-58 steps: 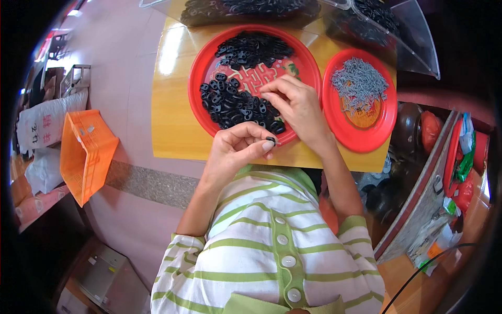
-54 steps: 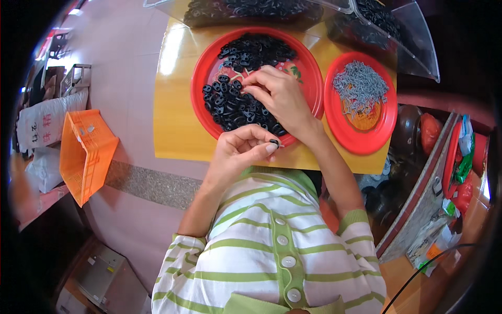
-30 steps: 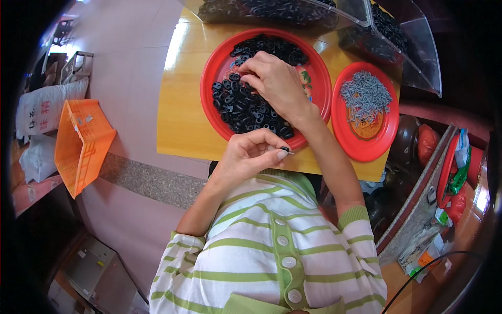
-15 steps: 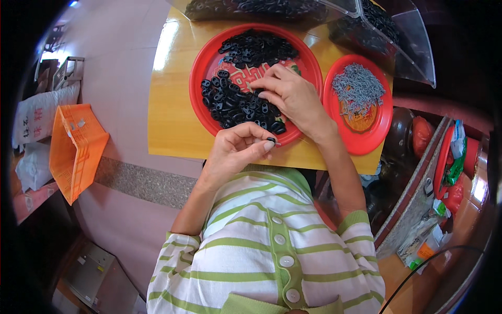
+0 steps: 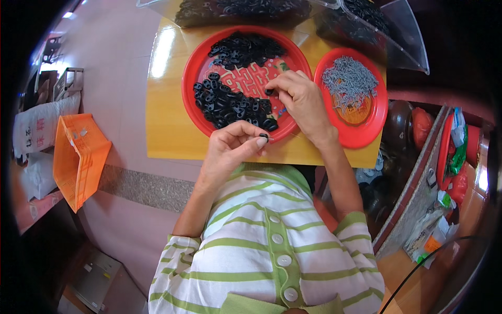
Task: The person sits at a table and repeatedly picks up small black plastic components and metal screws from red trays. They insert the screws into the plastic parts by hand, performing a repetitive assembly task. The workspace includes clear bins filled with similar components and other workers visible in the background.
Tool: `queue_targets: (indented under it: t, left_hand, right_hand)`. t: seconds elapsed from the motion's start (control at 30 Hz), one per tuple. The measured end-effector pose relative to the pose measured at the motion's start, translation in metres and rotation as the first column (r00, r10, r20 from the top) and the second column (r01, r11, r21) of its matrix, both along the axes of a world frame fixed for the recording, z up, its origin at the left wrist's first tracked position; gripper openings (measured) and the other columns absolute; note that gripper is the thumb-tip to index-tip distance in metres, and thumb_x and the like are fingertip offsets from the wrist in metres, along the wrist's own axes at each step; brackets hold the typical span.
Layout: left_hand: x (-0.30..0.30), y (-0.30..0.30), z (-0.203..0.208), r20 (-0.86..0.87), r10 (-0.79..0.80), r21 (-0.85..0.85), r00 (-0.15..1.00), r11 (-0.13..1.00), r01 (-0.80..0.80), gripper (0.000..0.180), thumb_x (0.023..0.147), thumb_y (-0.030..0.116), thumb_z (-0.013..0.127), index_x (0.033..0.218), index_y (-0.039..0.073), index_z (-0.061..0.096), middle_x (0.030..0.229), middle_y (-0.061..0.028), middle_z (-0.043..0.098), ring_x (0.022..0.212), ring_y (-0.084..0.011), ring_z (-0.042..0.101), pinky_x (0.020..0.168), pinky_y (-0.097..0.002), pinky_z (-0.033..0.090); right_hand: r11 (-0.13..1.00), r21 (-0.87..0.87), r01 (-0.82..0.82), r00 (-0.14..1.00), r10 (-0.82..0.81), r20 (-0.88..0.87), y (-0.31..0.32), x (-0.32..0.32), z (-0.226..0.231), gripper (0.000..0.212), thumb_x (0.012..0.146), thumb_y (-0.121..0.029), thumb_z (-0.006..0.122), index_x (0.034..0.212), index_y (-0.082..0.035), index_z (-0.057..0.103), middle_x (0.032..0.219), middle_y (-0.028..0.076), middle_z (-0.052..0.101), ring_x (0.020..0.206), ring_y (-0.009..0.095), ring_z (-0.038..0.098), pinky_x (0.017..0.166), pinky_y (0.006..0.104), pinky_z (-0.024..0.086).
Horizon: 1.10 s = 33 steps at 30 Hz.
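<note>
Between the thumb and fingers of my left hand [image 5: 232, 145] is a small black plastic piece [image 5: 263, 136], with a thin grey screw [image 5: 270, 139] sticking out to its right. My right hand [image 5: 303, 102] pinches another black plastic piece [image 5: 269, 92] over the right part of a round red tray [image 5: 189, 78]. On that tray lie two heaps: rounded black pieces with holes [image 5: 230, 102] on the near side, and flatter black pieces [image 5: 246, 48] on the far side. A smaller red plate [image 5: 361, 140], right of my right hand, carries a pile of grey screws [image 5: 349, 78].
The trays stand on a yellow wooden table [image 5: 167, 125]. Clear plastic bins with black pieces [image 5: 240, 9] sit along its far edge, one jutting out at the right [image 5: 405, 39]. An orange crate [image 5: 78, 167] is on the left; bags and jars [image 5: 402, 125] crowd the right.
My right hand has lifted off the near heap with a black piece and shifted slightly right. My left hand keeps its hold on the piece with the screw. The whole view has shifted a little.
</note>
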<state>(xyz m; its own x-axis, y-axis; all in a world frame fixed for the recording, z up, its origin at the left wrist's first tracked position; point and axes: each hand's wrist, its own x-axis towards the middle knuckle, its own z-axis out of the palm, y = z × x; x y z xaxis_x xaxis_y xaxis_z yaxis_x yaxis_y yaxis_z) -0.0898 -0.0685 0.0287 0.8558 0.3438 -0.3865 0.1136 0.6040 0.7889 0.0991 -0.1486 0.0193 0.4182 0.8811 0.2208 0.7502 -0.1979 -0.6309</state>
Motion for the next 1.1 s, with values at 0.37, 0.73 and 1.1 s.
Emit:
queue_targets:
  t: [0.37, 0.73, 1.1]
  left_hand:
    - [0.000, 0.000, 0.005, -0.001, 0.014, 0.048, 1.000, 0.999, -0.014, 0.009, 0.084, 0.001, 0.061, 0.092, -0.002, 0.061, 0.085, -0.0068, 0.063, 0.071, -0.0126, 0.061, 0.064, -0.0247, 0.050]
    - [0.019, 0.010, 0.012, 0.045, 0.144, 0.056, 0.989, 0.988, -0.146, 0.010, 0.086, 0.004, 0.061, 0.094, -0.002, 0.061, 0.082, -0.0080, 0.065, 0.069, -0.0106, 0.061, 0.064, -0.0223, 0.050]
    - [0.042, 0.007, 0.020, 0.080, 0.177, 0.133, 0.981, 0.973, -0.186, 0.011, 0.085, 0.007, 0.062, 0.093, -0.002, 0.061, 0.081, -0.0071, 0.066, 0.067, -0.0091, 0.060, 0.064, -0.0213, 0.048]
  right_hand:
    - [0.986, -0.083, 0.148, 0.973, -0.160, -0.165, -0.005, -0.013, -0.002, 0.017, 0.079, -0.010, 0.064, 0.091, 0.001, 0.059, 0.095, 0.017, 0.056, 0.086, 0.036, 0.058, 0.074, 0.0421, 0.048]
    - [0.980, 0.039, 0.197, 0.361, -0.035, -0.932, -0.020, -0.019, 0.022, 0.022, 0.085, -0.005, 0.063, 0.106, 0.000, 0.062, 0.085, 0.004, 0.063, 0.070, 0.005, 0.058, 0.065, 0.0192, 0.049]
    - [0.972, 0.100, 0.211, 0.224, 0.052, -0.973, -0.038, -0.021, 0.038, 0.026, 0.086, -0.007, 0.063, 0.111, 0.000, 0.060, 0.092, 0.004, 0.063, 0.077, 0.007, 0.059, 0.066, 0.0204, 0.050]
